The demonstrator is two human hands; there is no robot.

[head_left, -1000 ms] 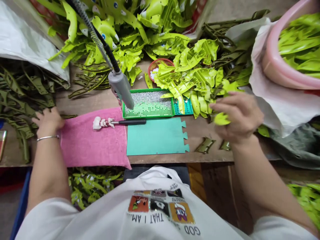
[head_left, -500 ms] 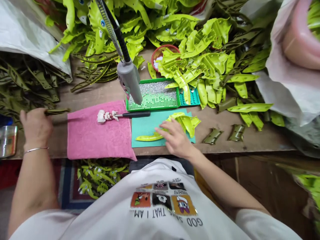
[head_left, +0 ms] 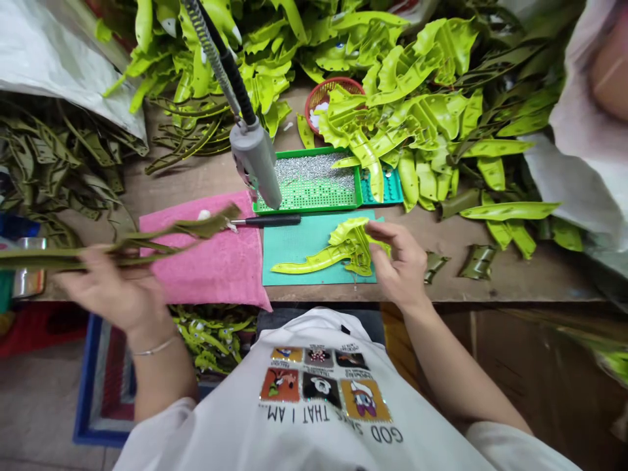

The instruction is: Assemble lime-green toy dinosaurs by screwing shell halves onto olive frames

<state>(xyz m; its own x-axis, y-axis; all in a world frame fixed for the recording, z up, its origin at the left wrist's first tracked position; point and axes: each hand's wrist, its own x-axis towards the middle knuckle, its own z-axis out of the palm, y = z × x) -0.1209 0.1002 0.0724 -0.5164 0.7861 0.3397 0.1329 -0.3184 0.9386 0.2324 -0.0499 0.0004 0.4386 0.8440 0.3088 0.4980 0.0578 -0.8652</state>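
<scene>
My left hand [head_left: 118,288], blurred by motion, is closed on a long olive-green plastic part [head_left: 196,229], held above the pink cloth [head_left: 210,278]. A second thin olive strip seems to lie along it. With thumb and fingers, my right hand [head_left: 402,261] grips the right end of a lime-green plastic shell [head_left: 318,258], whose hollow, ribbed side shows. The shell's long curved tail rests on the teal mat [head_left: 284,239]. Partly covered by the olive part, a black-handled tool [head_left: 275,221] with white wrapping at its tip lies across cloth and mat.
A grey electric screwdriver [head_left: 255,160] hangs over a green tray [head_left: 358,190] of small screws. Lime-green shells [head_left: 417,118] are heaped behind, around a red basket [head_left: 338,84]. Olive parts [head_left: 59,150] pile at left. Two short olive pieces [head_left: 478,261] lie right.
My left hand has come rightward from the left pile, bringing the olive part over the pink cloth. My right hand has shifted right and now pinches the lime-green shell's right end.
</scene>
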